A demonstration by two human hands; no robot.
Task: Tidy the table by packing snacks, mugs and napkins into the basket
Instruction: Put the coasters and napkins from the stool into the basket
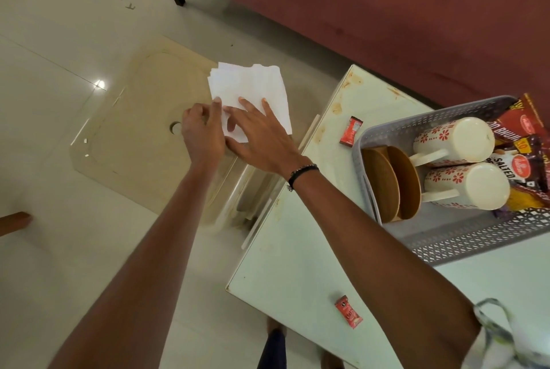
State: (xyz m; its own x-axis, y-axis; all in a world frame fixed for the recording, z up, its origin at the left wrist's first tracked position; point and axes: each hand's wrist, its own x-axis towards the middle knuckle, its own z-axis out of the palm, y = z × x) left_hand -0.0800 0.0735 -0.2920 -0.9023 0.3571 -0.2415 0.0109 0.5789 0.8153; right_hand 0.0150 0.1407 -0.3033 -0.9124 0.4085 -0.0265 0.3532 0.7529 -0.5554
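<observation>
both hands meet on a stack of white napkins (250,98) in the upper middle of the frame, held out over the floor, left of the table. the left hand (202,133) pinches the stack's lower left corner, thumb on top and fingers curled beneath. the right hand (262,136) lies across the stack with fingers fairly straight and spread on its upper face; whether its thumb grips underneath i cannot tell. the sheets are fanned unevenly at the top edge, so the step in hand looks like squaring up the napkins before packing.

to the right, the grey basket (440,237) sits on the pale table (297,249), already holding 2 flowered mugs (455,139), 2 brown wooden pieces (387,184) and snack packets (523,142) along its far side.

next, i judge, the stack must travel right and go into the basket's bare near part, kept flat. 2 small red sachets (351,130) are loose on the table and will need collecting.
</observation>
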